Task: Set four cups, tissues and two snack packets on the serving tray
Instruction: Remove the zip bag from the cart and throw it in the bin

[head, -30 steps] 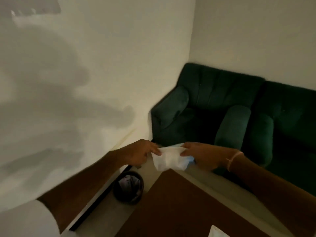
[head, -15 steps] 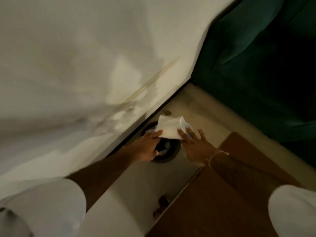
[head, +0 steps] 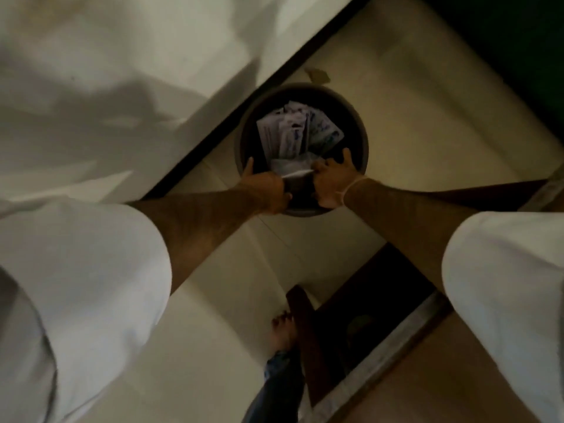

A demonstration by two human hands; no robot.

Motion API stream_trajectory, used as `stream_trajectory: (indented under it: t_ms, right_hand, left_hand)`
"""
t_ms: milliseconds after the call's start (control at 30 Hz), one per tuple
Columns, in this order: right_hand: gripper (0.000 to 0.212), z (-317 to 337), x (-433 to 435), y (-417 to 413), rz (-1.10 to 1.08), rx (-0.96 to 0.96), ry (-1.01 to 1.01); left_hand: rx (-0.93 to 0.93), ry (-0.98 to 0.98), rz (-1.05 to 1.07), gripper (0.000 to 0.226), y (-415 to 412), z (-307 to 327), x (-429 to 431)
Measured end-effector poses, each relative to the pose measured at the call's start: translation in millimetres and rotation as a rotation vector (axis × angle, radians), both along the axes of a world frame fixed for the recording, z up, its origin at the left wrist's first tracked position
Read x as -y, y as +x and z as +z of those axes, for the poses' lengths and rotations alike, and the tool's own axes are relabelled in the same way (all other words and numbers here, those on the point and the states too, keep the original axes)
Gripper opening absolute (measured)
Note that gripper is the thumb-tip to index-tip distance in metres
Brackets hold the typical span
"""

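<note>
Below: one round waste bin (head: pixel 361 123) with several crumpled wrappers (head: pixel 293 132); two hands, left hand (head: pixel 268 190) and right hand (head: pixel 332 184), each pinching one white tissue (head: pixel 296 172) over its near rim.

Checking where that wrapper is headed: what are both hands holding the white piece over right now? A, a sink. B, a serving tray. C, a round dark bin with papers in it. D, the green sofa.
C: the left hand and right hand hold the white piece over the round dark bin, which has printed papers inside.
</note>
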State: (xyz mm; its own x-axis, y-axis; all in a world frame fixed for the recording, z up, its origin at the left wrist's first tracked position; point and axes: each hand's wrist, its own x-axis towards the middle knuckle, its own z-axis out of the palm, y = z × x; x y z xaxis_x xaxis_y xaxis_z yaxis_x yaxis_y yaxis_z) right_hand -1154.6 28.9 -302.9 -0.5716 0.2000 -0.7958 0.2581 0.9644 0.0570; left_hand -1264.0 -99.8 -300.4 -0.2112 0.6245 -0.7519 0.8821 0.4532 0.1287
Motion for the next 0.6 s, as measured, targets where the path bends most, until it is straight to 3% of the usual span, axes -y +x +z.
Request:
stream_trajectory:
  t_ms: [133, 300, 467, 600]
  right_hand:
    - [0.053, -23.2, 0.0, -8.8, -0.065, 0.096, -0.021]
    - [0.064, -10.0, -5.0, -8.5, -0.138, -0.047, -0.045]
    - [0.056, 46.8, -7.4, -10.1, -0.209, -0.186, -0.1]
    - [0.064, 110.8, -10.3, -6.9, -0.3, -0.275, -0.112]
  left_hand:
    - [-0.046, -0.031, 0.017, 0.052, 3.3, -16.0, -7.8]
    - [-0.057, -0.01, 0.079, 0.067, 7.3, -3.8, -11.7]
    - [-0.067, 0.022, 0.094, 0.066, 8.1, 43.7, -15.0]
    - [-0.097, 0.148, 0.106, 0.069, 0.4, 97.4, -30.4]
